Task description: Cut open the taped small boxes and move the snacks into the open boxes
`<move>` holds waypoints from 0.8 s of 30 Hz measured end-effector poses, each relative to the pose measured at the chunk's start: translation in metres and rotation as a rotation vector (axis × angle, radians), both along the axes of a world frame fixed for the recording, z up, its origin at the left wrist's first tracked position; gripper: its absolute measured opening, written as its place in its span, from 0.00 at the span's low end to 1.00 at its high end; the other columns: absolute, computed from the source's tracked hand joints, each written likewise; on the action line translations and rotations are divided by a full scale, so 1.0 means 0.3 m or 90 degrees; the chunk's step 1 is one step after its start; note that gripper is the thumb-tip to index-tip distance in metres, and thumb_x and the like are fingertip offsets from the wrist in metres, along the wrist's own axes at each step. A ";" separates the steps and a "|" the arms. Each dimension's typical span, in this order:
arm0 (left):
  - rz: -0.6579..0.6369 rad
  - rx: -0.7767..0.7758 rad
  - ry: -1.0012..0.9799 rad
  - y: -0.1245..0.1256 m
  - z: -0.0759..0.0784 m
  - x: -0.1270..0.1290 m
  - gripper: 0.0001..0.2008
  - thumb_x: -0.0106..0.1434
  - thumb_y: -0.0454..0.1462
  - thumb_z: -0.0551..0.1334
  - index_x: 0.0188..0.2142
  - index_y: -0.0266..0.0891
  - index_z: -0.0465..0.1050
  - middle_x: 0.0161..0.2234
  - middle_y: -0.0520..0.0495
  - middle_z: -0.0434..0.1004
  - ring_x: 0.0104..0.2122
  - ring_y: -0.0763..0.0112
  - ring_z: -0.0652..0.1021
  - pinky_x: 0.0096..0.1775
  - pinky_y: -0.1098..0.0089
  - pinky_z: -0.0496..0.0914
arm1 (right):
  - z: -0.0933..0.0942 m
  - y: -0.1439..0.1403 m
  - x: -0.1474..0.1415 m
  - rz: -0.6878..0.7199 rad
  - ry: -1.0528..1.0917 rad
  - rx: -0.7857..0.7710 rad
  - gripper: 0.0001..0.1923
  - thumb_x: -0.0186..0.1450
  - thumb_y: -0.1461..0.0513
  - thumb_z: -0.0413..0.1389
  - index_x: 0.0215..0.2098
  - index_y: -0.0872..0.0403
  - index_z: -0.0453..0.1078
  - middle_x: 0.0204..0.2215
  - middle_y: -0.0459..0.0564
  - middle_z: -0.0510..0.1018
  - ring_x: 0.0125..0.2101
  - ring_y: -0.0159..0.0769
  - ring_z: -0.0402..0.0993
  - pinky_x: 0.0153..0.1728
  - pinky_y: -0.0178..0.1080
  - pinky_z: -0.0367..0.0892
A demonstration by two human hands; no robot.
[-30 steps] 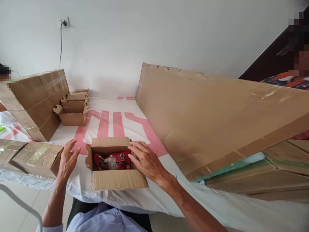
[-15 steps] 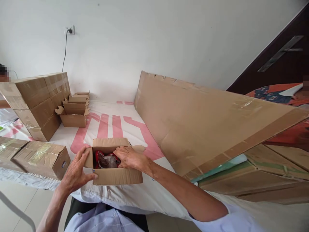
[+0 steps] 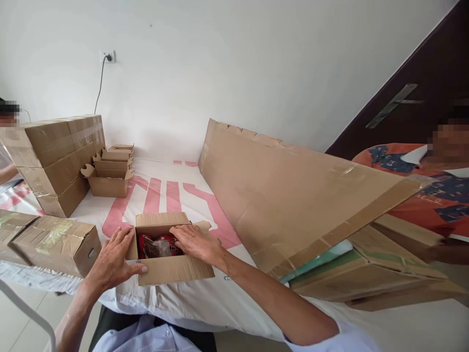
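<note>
Left hand [image 3: 112,261], clear of the open cardboard carton [image 3: 176,273] a second ago, now braces its left end, thumb spread from fingers. Right hand [image 3: 196,242] now reaches onto the red packet [image 3: 159,247] inside; pinching cannot be confirmed. Carton judged steadied, contents under adjustment

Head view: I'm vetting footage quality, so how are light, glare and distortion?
In the head view, soft light on the wall; head view, tape glinting on the cardboard panel; head view, dark door leaning steeply, suggesting wide-angle distortion; head view, red packet partly shaded inside the open box.
</note>
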State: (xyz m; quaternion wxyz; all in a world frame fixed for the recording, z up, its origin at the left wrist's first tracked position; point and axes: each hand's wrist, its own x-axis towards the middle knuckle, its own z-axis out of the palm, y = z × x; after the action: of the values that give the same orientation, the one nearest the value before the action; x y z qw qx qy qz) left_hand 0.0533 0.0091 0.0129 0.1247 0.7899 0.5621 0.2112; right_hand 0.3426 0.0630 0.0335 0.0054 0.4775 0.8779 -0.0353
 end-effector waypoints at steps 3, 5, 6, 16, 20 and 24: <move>-0.016 0.021 -0.024 0.006 -0.020 0.023 0.43 0.56 0.52 0.75 0.69 0.50 0.68 0.74 0.39 0.62 0.74 0.40 0.60 0.70 0.44 0.59 | -0.032 0.027 -0.015 -0.005 -0.033 0.002 0.10 0.69 0.73 0.53 0.40 0.54 0.73 0.40 0.53 0.78 0.41 0.41 0.72 0.44 0.40 0.62; -0.020 0.024 -0.036 0.009 -0.039 0.033 0.45 0.54 0.53 0.76 0.69 0.49 0.68 0.74 0.37 0.61 0.73 0.38 0.61 0.69 0.41 0.60 | -0.045 0.044 -0.036 -0.023 -0.053 0.004 0.12 0.68 0.75 0.53 0.33 0.55 0.72 0.34 0.52 0.77 0.35 0.39 0.71 0.40 0.40 0.61; -0.021 0.022 -0.038 0.011 -0.048 0.036 0.47 0.54 0.53 0.77 0.70 0.49 0.67 0.74 0.36 0.60 0.73 0.38 0.61 0.69 0.41 0.60 | -0.048 0.047 -0.045 -0.027 -0.059 0.005 0.13 0.68 0.75 0.53 0.31 0.55 0.72 0.32 0.51 0.77 0.33 0.38 0.70 0.38 0.40 0.60; -0.037 0.015 -0.047 0.005 -0.054 0.033 0.53 0.54 0.55 0.76 0.74 0.46 0.60 0.75 0.33 0.57 0.73 0.39 0.60 0.69 0.41 0.60 | 0.052 -0.014 -0.020 -0.044 -0.004 0.027 0.14 0.75 0.70 0.48 0.35 0.53 0.70 0.28 0.47 0.74 0.25 0.33 0.63 0.29 0.40 0.49; -0.024 0.009 -0.058 0.009 -0.054 0.043 0.55 0.52 0.54 0.77 0.74 0.45 0.59 0.75 0.32 0.58 0.73 0.38 0.61 0.69 0.40 0.59 | 0.111 -0.015 0.009 -0.050 0.056 0.095 0.15 0.76 0.69 0.46 0.35 0.53 0.69 0.29 0.47 0.75 0.26 0.34 0.64 0.30 0.39 0.51; -0.001 -0.011 -0.108 0.012 -0.035 0.033 0.54 0.52 0.54 0.77 0.73 0.43 0.61 0.73 0.31 0.61 0.73 0.38 0.60 0.70 0.40 0.57 | 0.170 -0.021 0.052 0.012 0.225 0.194 0.14 0.76 0.67 0.46 0.35 0.52 0.69 0.32 0.49 0.77 0.30 0.35 0.70 0.34 0.38 0.60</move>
State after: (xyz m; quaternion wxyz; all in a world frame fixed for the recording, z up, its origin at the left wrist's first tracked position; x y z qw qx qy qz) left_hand 0.0631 0.0127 0.0025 0.1788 0.7686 0.5507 0.2722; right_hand 0.3581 0.0569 0.0845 -0.2199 0.4510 0.8649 0.0147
